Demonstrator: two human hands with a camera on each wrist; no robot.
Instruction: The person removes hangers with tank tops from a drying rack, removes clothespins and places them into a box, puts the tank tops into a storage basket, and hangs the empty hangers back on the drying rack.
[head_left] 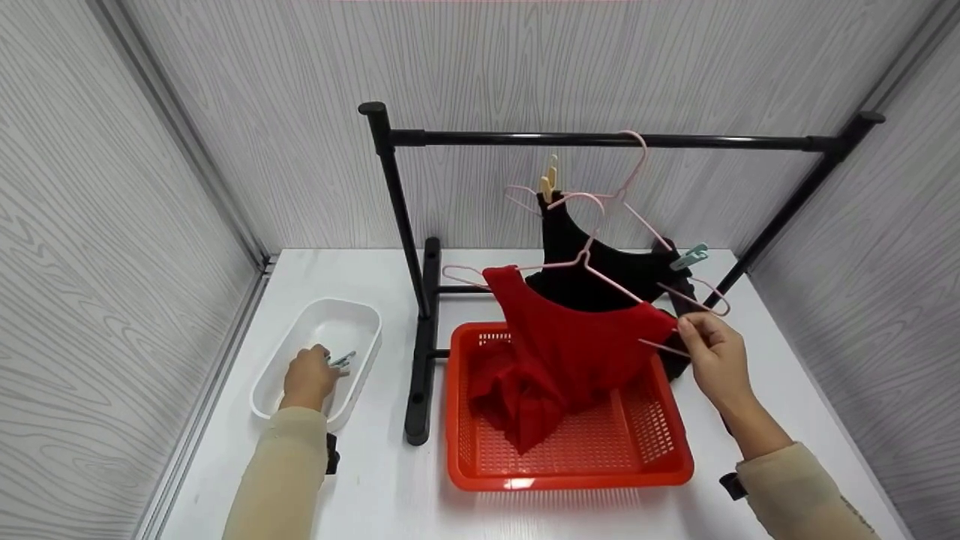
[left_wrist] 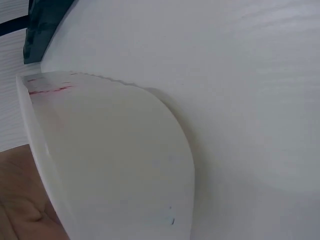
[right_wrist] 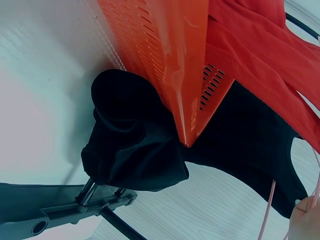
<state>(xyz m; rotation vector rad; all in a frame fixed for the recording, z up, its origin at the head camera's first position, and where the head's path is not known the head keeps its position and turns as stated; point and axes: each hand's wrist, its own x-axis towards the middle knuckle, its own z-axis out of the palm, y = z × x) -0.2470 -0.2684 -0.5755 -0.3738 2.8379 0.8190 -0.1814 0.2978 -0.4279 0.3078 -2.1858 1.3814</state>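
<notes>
My left hand [head_left: 307,377] reaches into a white tray [head_left: 266,375], its fingers beside pale green clothespins [head_left: 343,360]. Whether it pinches one is hidden. In the left wrist view the tray wall [left_wrist: 120,150] covers most of the hand. My right hand [head_left: 716,356] pinches the right shoulder of a red sleeveless top [head_left: 585,337] on a pink hanger [head_left: 619,289]. The top's lower part lies bunched in a red basket [head_left: 570,481]. Behind it, a black sleeveless top [head_left: 570,289] hangs on another pink hanger [head_left: 634,169], with a yellow clothespin [head_left: 547,187] and a teal clothespin [head_left: 688,257] at its shoulders.
A black rack spans the table, its rod [head_left: 487,139] carrying the black top's hanger. The rack's left foot [head_left: 418,375] stands between tray and basket. Part of the black top [right_wrist: 135,135] drapes outside the basket in the right wrist view. Patterned panels [head_left: 487,60] enclose the table.
</notes>
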